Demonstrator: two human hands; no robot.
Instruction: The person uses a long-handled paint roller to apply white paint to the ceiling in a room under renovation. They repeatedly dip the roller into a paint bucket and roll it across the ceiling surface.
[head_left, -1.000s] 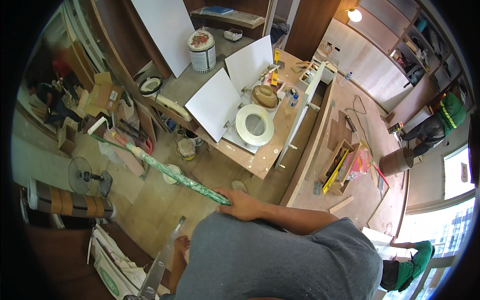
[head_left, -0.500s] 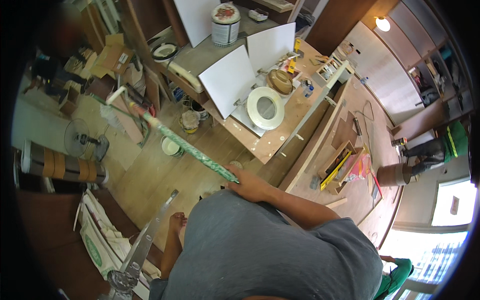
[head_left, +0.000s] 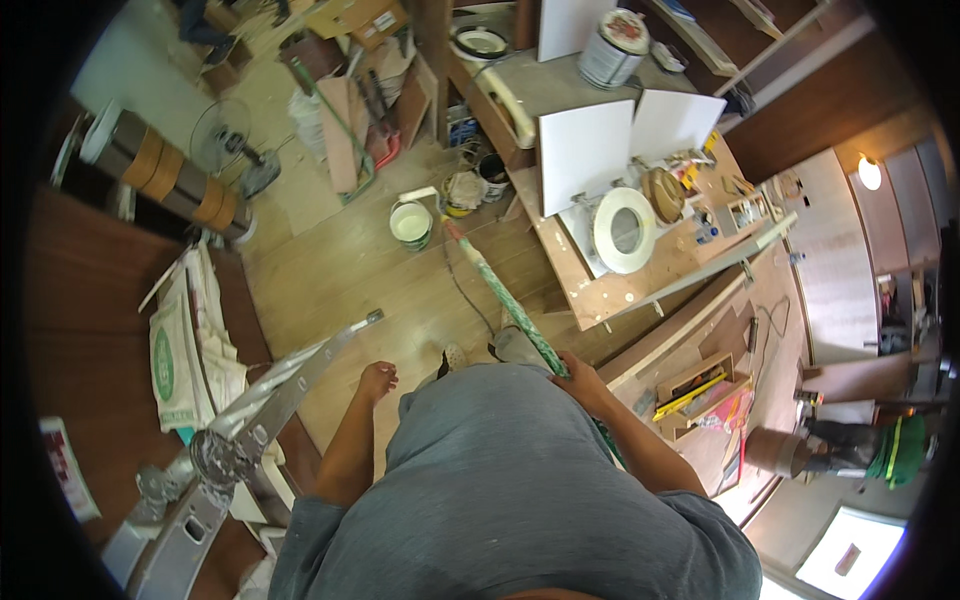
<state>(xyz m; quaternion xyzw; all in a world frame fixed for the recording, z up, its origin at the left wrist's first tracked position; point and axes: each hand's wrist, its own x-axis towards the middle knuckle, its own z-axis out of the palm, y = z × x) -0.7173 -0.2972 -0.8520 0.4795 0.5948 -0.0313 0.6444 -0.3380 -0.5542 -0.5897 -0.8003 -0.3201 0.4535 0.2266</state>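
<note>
A: What does your right hand [head_left: 578, 378] have? Its fingers are wrapped round the green-mottled pole [head_left: 512, 310], clamped on it just right of your shirt [head_left: 500, 460].

B: And your left hand [head_left: 378, 381]? It hangs free over the floor [head_left: 310, 290], left of your shirt, fingers loosely bent, with nothing seen in it.

A: Where does your pole run, then? From your right fist it slants up and away to the left, out over the floor; its near end passes back between your shirt and your right forearm.

B: At the far end you have the pale roller [head_left: 416, 195], by the far rim of the bucket [head_left: 418, 245]. Whether it touches that rim, I can't tell you.

A: What stands beyond the bucket? A covered tub [head_left: 464, 190] is just to its right, near a dark pail [head_left: 493, 178].

B: On your right there's the table [head_left: 590, 303], bearing a white ring [head_left: 605, 235] and a brown coil [head_left: 662, 195]. The toolbox [head_left: 684, 418] lies nearer you, a yellow bar [head_left: 690, 397] in it.

A: On your left, near your free hand, the ladder [head_left: 300, 390] slants, with a white bag [head_left: 190, 375] beyond it.
</note>
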